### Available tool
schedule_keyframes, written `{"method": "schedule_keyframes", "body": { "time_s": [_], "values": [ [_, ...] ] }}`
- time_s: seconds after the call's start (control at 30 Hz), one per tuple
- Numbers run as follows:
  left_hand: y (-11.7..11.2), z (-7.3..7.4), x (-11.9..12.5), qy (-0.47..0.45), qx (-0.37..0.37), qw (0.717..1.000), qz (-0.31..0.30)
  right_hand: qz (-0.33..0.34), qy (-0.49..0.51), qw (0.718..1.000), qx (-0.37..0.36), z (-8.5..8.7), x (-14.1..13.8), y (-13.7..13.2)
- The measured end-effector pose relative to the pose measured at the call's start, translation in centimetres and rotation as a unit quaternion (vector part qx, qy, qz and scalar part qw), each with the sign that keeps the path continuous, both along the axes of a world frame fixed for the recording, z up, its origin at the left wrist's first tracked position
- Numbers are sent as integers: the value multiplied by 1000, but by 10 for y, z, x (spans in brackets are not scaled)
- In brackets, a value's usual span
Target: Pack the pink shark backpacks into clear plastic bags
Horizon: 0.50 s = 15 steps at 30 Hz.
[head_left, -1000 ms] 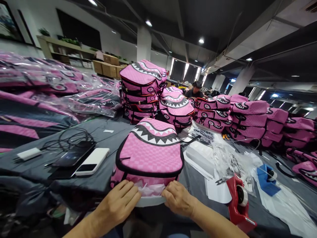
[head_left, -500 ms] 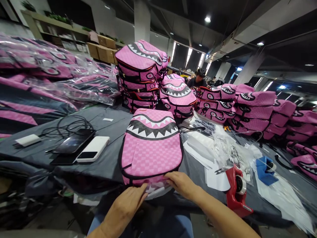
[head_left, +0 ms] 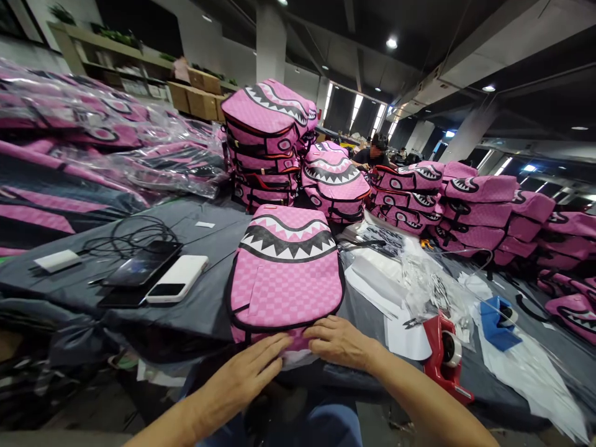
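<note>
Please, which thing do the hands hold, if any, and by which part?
The left hand and right hand touch the pink backpack at its near end; gripping or only pressing cannot be told.

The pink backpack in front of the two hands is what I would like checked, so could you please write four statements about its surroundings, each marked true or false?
1. The left hand and right hand are at the near end of the pink backpack. True.
2. The red tape dispenser is left of the backpack. False: it is on the right.
3. The white device is beside the black phone. True.
4. The backpack front is plain. False: it has a toothed pattern.
</note>
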State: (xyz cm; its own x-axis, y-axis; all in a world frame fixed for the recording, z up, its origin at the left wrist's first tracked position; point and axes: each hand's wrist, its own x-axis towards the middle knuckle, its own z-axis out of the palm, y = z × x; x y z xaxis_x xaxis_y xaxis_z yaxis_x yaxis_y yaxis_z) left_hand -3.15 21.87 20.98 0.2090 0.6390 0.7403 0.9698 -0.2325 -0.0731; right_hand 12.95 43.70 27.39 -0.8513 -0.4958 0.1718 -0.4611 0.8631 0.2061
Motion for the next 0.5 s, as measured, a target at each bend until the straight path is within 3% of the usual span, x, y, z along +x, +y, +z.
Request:
{"method": "schedule_keyframes", "body": {
  "time_s": [0.07,0.23,0.37,0.5],
  "values": [
    [8,-3,-10,-14,-68,997,-24,4,-20,999,27,2,-3,2],
    [20,2,-14,44,-147,988,-1,-33,-51,996,59,11,-6,1],
    [15,20,-14,7,-143,990,6,-32,-83,992,88,29,-9,-2],
    [9,45,-24,16,-145,986,-81,-8,-144,984,102,46,-21,-5]
  ]
}}
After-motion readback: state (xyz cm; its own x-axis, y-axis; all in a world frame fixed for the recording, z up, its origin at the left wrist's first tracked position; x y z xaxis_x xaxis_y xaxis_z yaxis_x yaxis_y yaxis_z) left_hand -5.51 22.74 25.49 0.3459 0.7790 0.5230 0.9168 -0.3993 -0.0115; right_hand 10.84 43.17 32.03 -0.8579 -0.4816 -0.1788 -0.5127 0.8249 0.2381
